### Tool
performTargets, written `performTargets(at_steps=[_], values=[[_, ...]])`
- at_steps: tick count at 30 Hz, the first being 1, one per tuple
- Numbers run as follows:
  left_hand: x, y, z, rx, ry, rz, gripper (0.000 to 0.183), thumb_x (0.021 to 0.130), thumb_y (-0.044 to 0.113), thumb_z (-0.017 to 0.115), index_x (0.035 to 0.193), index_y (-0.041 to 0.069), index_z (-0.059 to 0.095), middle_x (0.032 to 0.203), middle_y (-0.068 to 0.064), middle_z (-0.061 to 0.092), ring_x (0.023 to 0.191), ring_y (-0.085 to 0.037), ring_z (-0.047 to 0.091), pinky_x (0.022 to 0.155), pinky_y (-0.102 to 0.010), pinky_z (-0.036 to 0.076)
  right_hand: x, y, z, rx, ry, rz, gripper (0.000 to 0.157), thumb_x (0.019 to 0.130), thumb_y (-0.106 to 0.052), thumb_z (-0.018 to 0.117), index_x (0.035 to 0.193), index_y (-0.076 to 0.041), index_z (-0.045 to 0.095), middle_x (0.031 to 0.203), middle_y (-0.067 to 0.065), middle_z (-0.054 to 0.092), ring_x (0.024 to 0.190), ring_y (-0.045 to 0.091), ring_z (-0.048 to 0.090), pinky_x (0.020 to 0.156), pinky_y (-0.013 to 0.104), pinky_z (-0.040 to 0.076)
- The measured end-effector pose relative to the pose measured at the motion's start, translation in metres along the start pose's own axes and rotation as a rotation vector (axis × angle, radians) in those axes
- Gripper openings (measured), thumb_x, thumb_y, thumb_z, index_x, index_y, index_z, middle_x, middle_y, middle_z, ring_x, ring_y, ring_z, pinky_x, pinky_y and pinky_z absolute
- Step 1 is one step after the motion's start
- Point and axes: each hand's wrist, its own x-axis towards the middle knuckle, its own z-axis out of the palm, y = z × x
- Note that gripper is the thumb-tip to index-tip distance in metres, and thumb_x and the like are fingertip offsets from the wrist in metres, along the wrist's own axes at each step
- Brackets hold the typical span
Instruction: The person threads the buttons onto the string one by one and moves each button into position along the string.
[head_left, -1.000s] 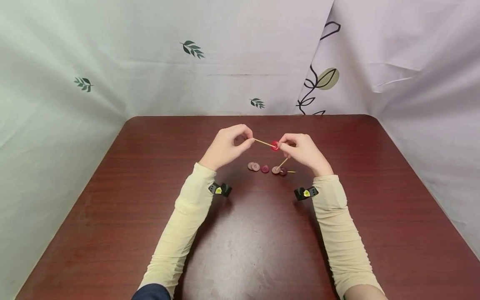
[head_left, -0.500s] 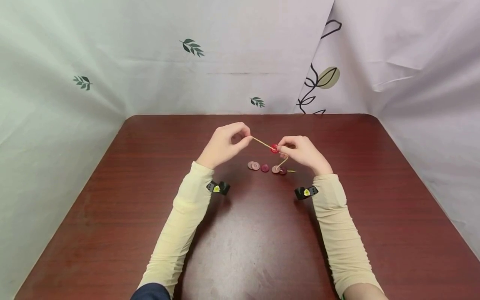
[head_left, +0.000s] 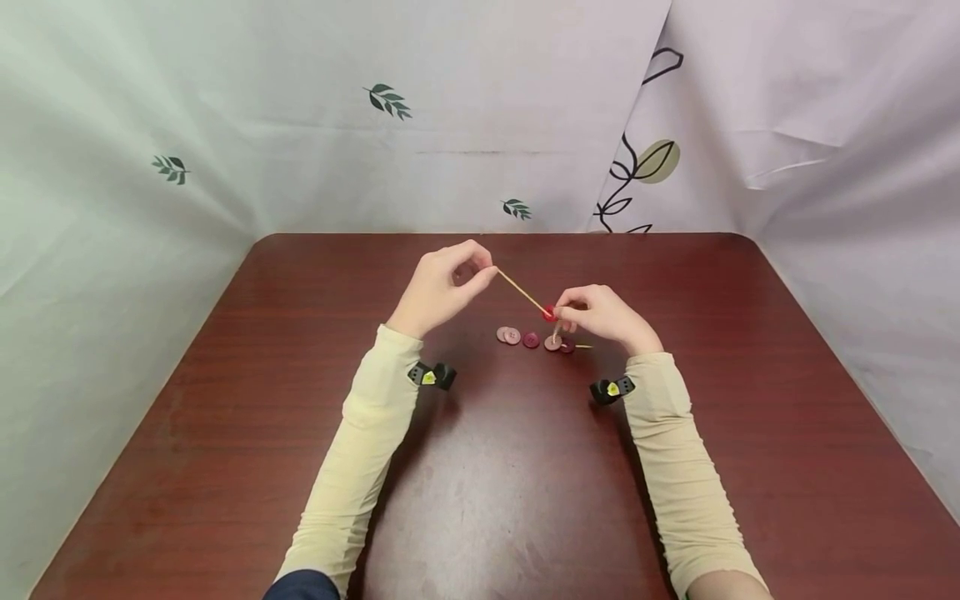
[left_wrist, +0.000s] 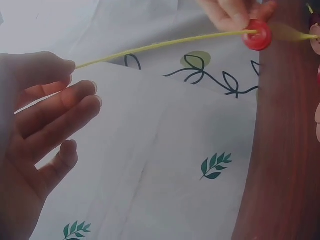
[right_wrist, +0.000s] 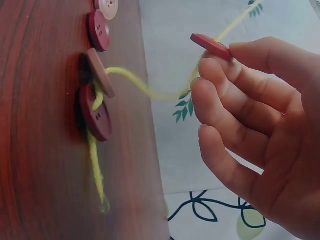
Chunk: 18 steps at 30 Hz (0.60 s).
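My left hand [head_left: 448, 283] pinches a yellow string [left_wrist: 165, 43] between thumb and index finger and holds it taut, up and to the left. The string runs through a red button [left_wrist: 257, 35], whose edge my right hand [head_left: 603, 317] pinches in the air. Beyond the red button the string sags down to the table, as the right wrist view shows. There it passes through a pale pink button [right_wrist: 101, 72] and a dark maroon button [right_wrist: 96, 112], and its short tail [right_wrist: 96, 170] lies past them.
To the left of the threaded pair, a maroon button [head_left: 531, 340] and two overlapping pale pink buttons [head_left: 512, 336] lie on the brown table [head_left: 480, 467]. A white leaf-patterned cloth [head_left: 450, 150] hangs behind the table's far edge.
My left hand has moved left and slightly up, lengthening the string between the hands. My right hand has lowered with the red button towards the table, and the string below it is shorter.
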Motion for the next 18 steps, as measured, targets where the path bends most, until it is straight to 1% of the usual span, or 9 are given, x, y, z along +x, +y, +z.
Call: performTargets(at_steps=[4, 7, 10, 13, 18], values=[[-0.001, 0.0, -0.002, -0.019, 0.023, -0.013, 0.006, 0.09, 0.016, 0.067, 0.091, 0.01, 0.064, 0.079, -0.001, 0.067, 0.072, -0.011, 0.056, 0.068, -0.025, 0.046, 0.0, 0.003, 0.002, 0.003, -0.028, 0.009, 0.014, 0.094, -0.016, 0.059, 0.091, -0.007, 0.07, 0.07, 0.006, 0.065, 0.073, 0.025, 0.062, 0.069, 0.029, 0.045], [-0.001, 0.0, -0.003, -0.028, 0.032, -0.016, 0.007, 0.09, 0.016, 0.068, 0.091, 0.01, 0.064, 0.079, -0.002, 0.066, 0.072, -0.012, 0.056, 0.067, -0.033, 0.049, 0.001, 0.005, 0.003, 0.017, -0.039, 0.014, 0.014, 0.093, -0.015, 0.059, 0.089, -0.006, 0.07, 0.07, 0.007, 0.065, 0.072, 0.025, 0.062, 0.067, 0.028, 0.044], [-0.001, 0.0, -0.003, -0.032, 0.031, -0.018, 0.007, 0.09, 0.016, 0.068, 0.091, 0.01, 0.064, 0.079, -0.003, 0.066, 0.072, -0.012, 0.056, 0.068, -0.038, 0.05, 0.001, 0.006, 0.005, 0.032, -0.05, 0.028, 0.014, 0.092, -0.014, 0.061, 0.087, -0.005, 0.069, 0.068, 0.007, 0.064, 0.07, 0.024, 0.062, 0.066, 0.028, 0.044], [-0.002, 0.0, -0.003, -0.033, 0.032, -0.024, 0.007, 0.089, 0.016, 0.068, 0.091, 0.01, 0.065, 0.079, -0.002, 0.066, 0.071, -0.012, 0.056, 0.068, -0.036, 0.05, 0.002, 0.008, 0.007, 0.036, -0.064, 0.042, 0.013, 0.091, -0.014, 0.062, 0.086, -0.005, 0.069, 0.067, 0.007, 0.064, 0.067, 0.022, 0.062, 0.064, 0.026, 0.044], [-0.001, 0.0, -0.005, -0.034, 0.048, -0.027, 0.008, 0.089, 0.015, 0.069, 0.091, 0.009, 0.065, 0.079, -0.003, 0.066, 0.071, -0.012, 0.057, 0.068, -0.027, 0.049, 0.004, 0.013, 0.009, 0.021, -0.094, 0.031, 0.014, 0.09, -0.014, 0.063, 0.084, -0.004, 0.069, 0.063, 0.005, 0.061, 0.062, 0.017, 0.058, 0.06, 0.025, 0.042]])
